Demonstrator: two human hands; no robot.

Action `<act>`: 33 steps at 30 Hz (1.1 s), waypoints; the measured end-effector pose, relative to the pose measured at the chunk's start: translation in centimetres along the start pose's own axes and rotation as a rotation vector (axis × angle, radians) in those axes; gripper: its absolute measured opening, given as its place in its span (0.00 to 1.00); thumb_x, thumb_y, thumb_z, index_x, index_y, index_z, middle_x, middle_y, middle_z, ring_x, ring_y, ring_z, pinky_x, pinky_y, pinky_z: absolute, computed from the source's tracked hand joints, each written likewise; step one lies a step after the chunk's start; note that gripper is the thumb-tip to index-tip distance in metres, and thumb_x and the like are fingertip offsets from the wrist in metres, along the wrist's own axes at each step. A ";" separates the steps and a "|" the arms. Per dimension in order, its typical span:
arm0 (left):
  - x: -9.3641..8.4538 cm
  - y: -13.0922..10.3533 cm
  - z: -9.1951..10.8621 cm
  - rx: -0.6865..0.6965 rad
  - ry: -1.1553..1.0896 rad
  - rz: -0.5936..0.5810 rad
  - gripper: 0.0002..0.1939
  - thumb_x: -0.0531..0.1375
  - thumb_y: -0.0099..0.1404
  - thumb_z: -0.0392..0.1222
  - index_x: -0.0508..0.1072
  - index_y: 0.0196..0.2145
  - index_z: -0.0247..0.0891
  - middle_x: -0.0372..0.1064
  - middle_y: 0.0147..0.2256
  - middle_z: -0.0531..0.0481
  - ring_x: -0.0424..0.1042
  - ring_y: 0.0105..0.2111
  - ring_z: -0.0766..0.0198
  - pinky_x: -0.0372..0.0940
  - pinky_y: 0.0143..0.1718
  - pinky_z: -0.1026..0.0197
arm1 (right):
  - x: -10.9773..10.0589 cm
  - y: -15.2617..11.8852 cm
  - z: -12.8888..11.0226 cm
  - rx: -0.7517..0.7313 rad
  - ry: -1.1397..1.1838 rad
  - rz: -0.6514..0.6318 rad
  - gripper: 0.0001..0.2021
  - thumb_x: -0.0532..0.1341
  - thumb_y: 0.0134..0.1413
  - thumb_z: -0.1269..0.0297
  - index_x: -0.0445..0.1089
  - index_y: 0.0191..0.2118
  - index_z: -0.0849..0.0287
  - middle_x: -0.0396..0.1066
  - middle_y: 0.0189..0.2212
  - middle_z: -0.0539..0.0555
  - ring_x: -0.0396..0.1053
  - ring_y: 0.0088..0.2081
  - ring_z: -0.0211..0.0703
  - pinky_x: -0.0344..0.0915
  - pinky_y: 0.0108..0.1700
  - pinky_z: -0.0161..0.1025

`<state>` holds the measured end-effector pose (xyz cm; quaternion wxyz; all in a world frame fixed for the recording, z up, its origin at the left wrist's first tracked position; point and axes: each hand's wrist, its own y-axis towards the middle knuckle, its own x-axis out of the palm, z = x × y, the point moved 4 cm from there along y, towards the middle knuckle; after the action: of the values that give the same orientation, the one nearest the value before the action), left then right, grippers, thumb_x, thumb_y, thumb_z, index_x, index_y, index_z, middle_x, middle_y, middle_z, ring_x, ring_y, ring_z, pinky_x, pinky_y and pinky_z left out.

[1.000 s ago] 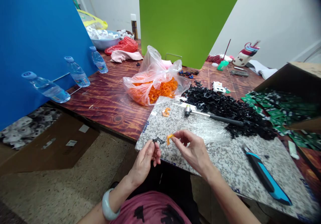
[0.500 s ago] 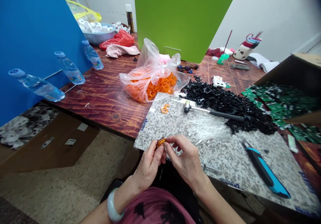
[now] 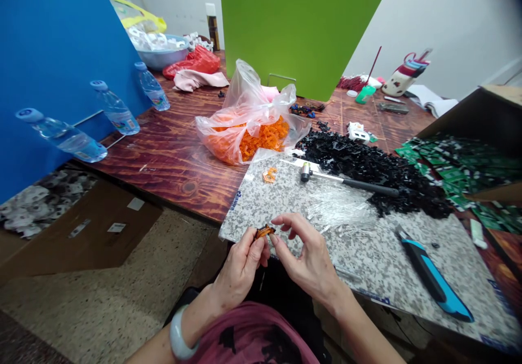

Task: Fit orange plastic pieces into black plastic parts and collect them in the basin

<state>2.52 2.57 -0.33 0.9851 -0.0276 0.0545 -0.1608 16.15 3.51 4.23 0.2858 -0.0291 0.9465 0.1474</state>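
A small orange and black part [image 3: 265, 232] is pinched between the thumb and fingers of my left hand [image 3: 241, 264], just past the near edge of the speckled board [image 3: 285, 206]. My right hand [image 3: 304, 255] is beside it, thumb and index finger apart, the thumb tip at the part's right end. Loose orange pieces [image 3: 269, 175] lie on the board. Beyond them sits a clear bag of orange pieces [image 3: 261, 136]. A hammer [image 3: 346, 182] rests between a heap of black pieces [image 3: 362, 160] and a pile of clear thin strips [image 3: 342, 206].
A blue and black cutter [image 3: 434, 277] lies at the board's right. Green circuit boards [image 3: 465, 168] spill from a box at the far right. Several water bottles [image 3: 118, 111] stand on the left by a blue panel [image 3: 53, 43]. A green panel [image 3: 297, 27] rises behind the bag.
My right index finger has lifted off the part and spread from the thumb. More of the part now shows between my hands. The view has shifted slightly.
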 end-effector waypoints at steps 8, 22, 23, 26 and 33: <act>-0.2 -0.4 0.9 0.097 0.084 -0.175 0.12 0.44 0.71 0.44 0.61 0.32 0.40 0.60 0.24 0.55 0.61 0.24 0.66 0.58 0.29 0.64 | 0.2 -0.1 1.0 0.038 0.272 -0.214 0.07 0.59 0.58 0.62 0.72 0.40 0.56 0.72 0.34 0.51 0.68 0.36 0.39 0.64 0.40 0.36; -0.7 -0.7 1.4 0.187 0.167 -0.251 0.11 0.45 0.71 0.41 0.65 0.35 0.39 0.62 0.25 0.53 0.62 0.25 0.66 0.59 0.29 0.64 | 0.2 -1.0 0.6 0.128 0.377 -0.211 0.08 0.61 0.56 0.60 0.73 0.37 0.57 0.72 0.30 0.52 0.69 0.31 0.39 0.65 0.35 0.36; -0.7 -0.7 1.4 0.192 0.169 -0.251 0.12 0.45 0.71 0.41 0.65 0.34 0.39 0.62 0.25 0.53 0.63 0.25 0.66 0.59 0.29 0.65 | 0.1 -1.0 0.5 0.109 0.352 -0.208 0.08 0.60 0.57 0.60 0.72 0.36 0.57 0.72 0.29 0.52 0.69 0.31 0.39 0.65 0.35 0.37; -0.8 -0.7 1.3 0.210 0.183 -0.260 0.13 0.45 0.71 0.41 0.64 0.32 0.39 0.62 0.25 0.52 0.63 0.25 0.65 0.60 0.29 0.65 | 0.0 -1.0 0.1 0.055 0.287 -0.206 0.07 0.59 0.58 0.61 0.72 0.35 0.58 0.71 0.28 0.52 0.68 0.31 0.39 0.64 0.35 0.36; -0.9 -0.8 1.7 0.240 0.234 -0.298 0.12 0.45 0.70 0.38 0.64 0.30 0.39 0.63 0.25 0.52 0.63 0.25 0.65 0.60 0.29 0.65 | 0.0 -1.5 0.2 0.044 0.283 -0.180 0.06 0.60 0.57 0.62 0.72 0.36 0.57 0.72 0.29 0.51 0.69 0.32 0.39 0.64 0.35 0.36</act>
<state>1.61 2.21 1.49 0.9336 0.1009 0.1442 -0.3120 16.43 2.14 3.67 0.1623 -0.1277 0.9738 0.0950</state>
